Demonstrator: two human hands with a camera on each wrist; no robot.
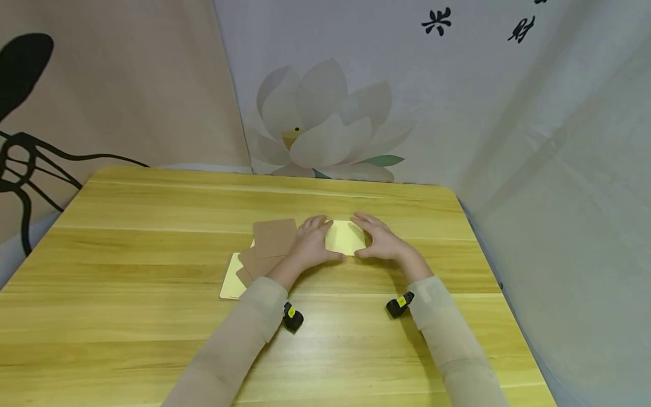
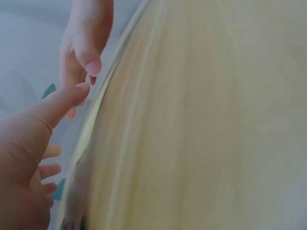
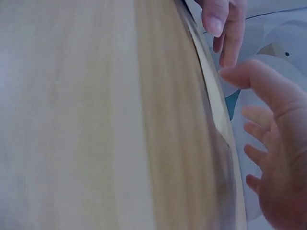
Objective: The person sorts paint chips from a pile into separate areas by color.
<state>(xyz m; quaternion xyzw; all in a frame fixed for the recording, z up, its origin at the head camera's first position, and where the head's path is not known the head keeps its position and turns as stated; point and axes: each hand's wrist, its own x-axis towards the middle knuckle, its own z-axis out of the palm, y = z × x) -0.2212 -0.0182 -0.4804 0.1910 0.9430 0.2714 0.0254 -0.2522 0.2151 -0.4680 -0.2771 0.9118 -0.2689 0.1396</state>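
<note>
From where I stand, the pale yellow square lies at the centre of things, so call it the middle of the dial, with twelve at the far edge of the table. The left hand sits at nine and the right hand at three, both loosely arched, thumbs spread well away from the fingers; neither looks closed round anything, and I cannot tell whether the fingertips press its edges or merely hover beside them. The thumbs come near each other towards six, so they could bump if both hands drew in together. If one side pushed harder, I'd expect the square to twist or slide off towards the weaker side; thin as it seems, it might also bow under an uneven squeeze, or slip from beneath the fingertips, lying so flat. What worries me more is nine o'clock: the overlapping brown cards reach right up to the left hand, with a yellow card showing between eight and nine. A careless drag of that wrist or sleeve could fan that loose heap apart
</note>
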